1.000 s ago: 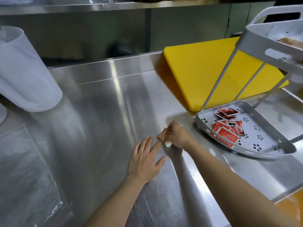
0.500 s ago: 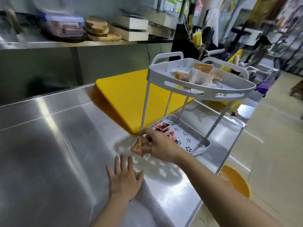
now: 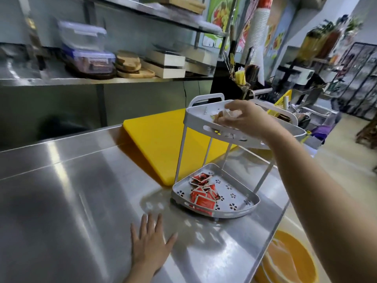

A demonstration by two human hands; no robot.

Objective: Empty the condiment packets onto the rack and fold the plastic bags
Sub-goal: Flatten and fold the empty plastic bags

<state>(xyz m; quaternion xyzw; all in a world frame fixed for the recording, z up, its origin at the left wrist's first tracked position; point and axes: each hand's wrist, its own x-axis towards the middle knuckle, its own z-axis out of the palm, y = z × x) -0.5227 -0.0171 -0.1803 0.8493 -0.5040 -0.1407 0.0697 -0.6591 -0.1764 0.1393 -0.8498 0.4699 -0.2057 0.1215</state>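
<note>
We had the bare left hand (image 3: 150, 245) flat, palm down, fingers spread, forearm exiting bottom edge. Our bare right hand (image 3: 242, 118) was raised, arm fully extended forward, palm down, fingers curled around something; contents unclear from blur.

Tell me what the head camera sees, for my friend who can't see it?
A right hand reaches into the top tray of a white two-tier rack, over some brownish packets. The left hand lies flat on the steel counter. Red packets sit in the bottom tray, beside a yellow board.
</note>
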